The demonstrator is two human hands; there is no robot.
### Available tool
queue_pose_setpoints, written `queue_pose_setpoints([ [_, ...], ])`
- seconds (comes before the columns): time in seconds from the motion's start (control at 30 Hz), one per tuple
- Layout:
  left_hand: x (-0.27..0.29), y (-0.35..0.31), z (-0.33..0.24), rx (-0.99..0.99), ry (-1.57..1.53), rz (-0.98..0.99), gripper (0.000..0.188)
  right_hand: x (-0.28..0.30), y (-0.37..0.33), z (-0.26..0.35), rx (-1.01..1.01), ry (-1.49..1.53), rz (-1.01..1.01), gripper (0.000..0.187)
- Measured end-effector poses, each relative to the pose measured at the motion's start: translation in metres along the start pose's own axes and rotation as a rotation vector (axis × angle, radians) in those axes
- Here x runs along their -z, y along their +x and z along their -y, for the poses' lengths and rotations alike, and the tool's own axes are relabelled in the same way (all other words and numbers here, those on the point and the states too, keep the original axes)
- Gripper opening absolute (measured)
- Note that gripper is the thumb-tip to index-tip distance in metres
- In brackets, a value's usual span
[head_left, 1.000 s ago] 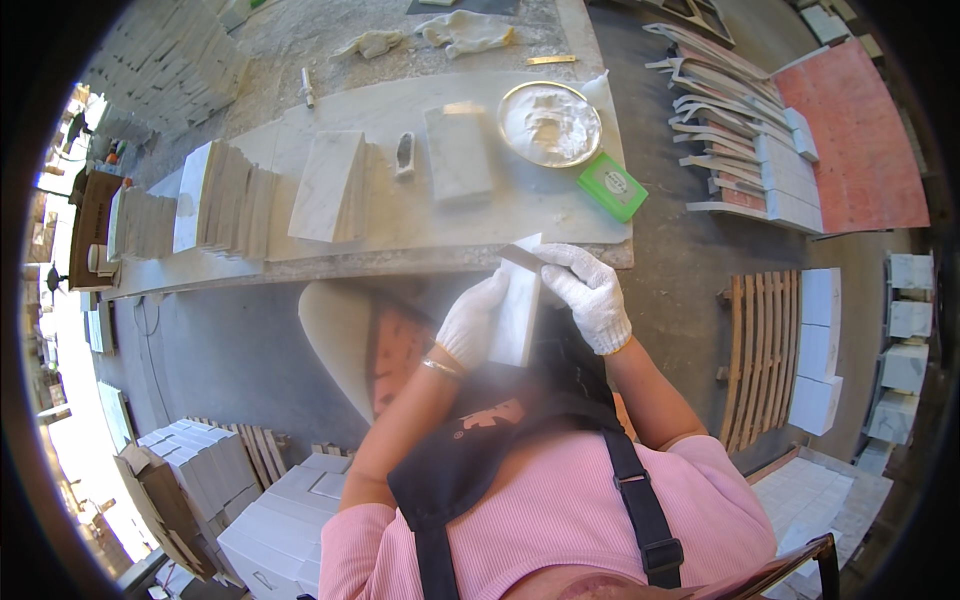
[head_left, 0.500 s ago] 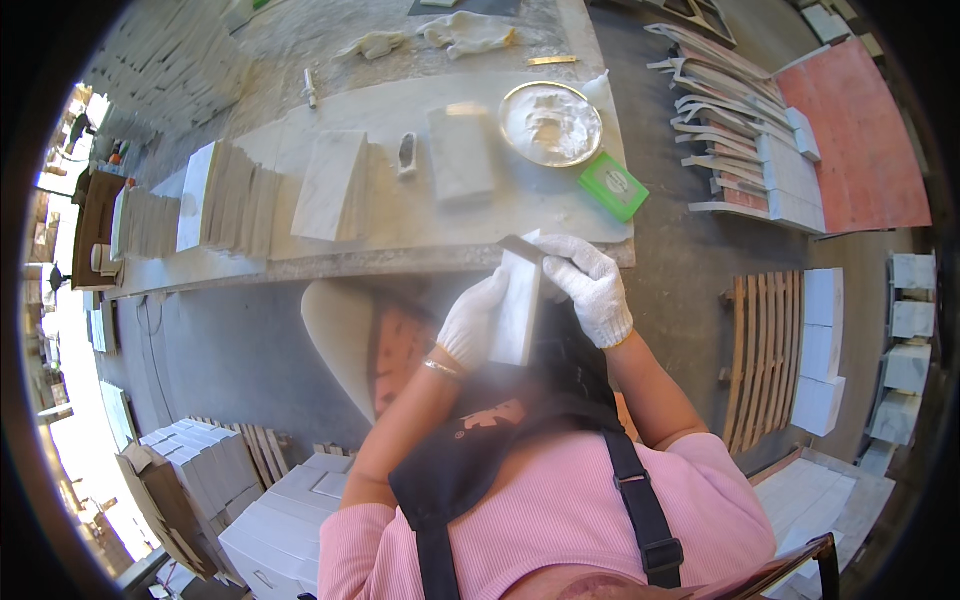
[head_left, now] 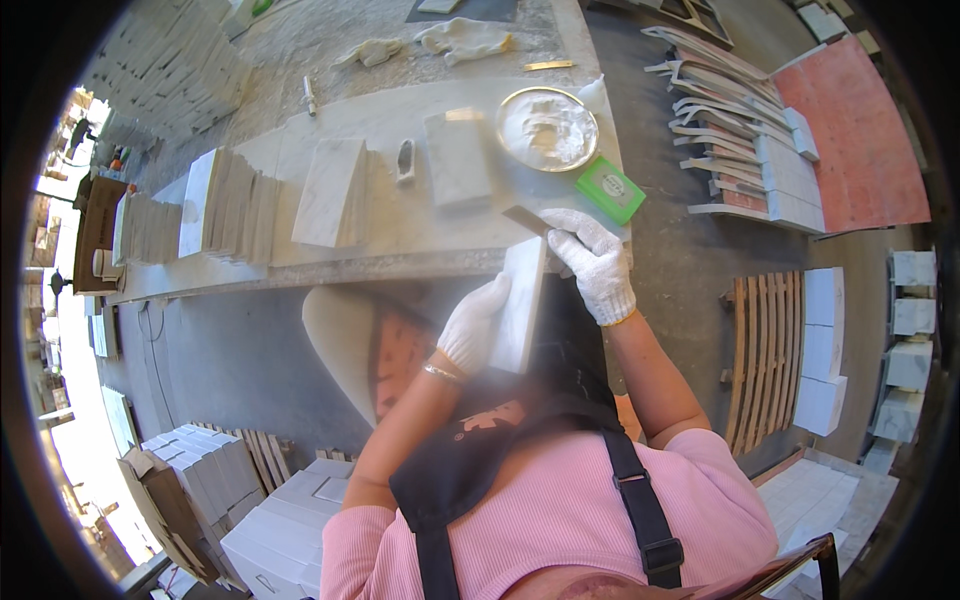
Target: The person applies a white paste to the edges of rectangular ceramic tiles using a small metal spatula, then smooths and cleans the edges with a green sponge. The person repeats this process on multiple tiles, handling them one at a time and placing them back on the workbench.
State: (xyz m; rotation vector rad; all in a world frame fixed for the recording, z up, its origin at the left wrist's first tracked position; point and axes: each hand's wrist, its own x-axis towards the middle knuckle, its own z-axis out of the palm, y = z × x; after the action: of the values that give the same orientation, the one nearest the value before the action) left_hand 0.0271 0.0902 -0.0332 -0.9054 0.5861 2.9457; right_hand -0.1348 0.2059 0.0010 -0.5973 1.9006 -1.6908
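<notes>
One white tile [head_left: 521, 308] – in left hand [head_left: 474, 325] | one scraper [head_left: 525, 220] – in right hand [head_left: 595, 268]

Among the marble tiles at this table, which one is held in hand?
It is the white marble tile gripped by the left hand, before the table's near edge; the other tiles rest on the table.

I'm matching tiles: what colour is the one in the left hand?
The tile is white with soft grey marbling; the head view shows it best.
</notes>
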Motion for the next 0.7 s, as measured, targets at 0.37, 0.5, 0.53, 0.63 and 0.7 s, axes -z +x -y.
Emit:
queue_pose_setpoints([
  [0.37,0.016,0.006,0.002,-0.037,-0.019,-0.030,0.038,-0.015,-0.033,0.010,-0.067,0.042,0.113,0.025],
  [0.5,0.013,0.005,0.002,-0.017,-0.044,-0.030,0.038,-0.005,-0.016,0.011,-0.114,0.094,0.014,0.024],
  [0.53,0.011,0.005,0.002,-0.011,-0.046,-0.026,0.038,-0.004,-0.010,0.010,-0.101,0.261,0.007,0.024],
  [0.63,0.006,0.004,0.003,0.000,-0.032,-0.005,0.037,0.002,-0.001,0.009,-0.038,0.103,0.005,0.024],
  [0.7,0.003,0.002,0.002,-0.003,-0.015,-0.001,0.037,0.001,0.000,0.009,0.013,0.020,0.012,0.023],
])
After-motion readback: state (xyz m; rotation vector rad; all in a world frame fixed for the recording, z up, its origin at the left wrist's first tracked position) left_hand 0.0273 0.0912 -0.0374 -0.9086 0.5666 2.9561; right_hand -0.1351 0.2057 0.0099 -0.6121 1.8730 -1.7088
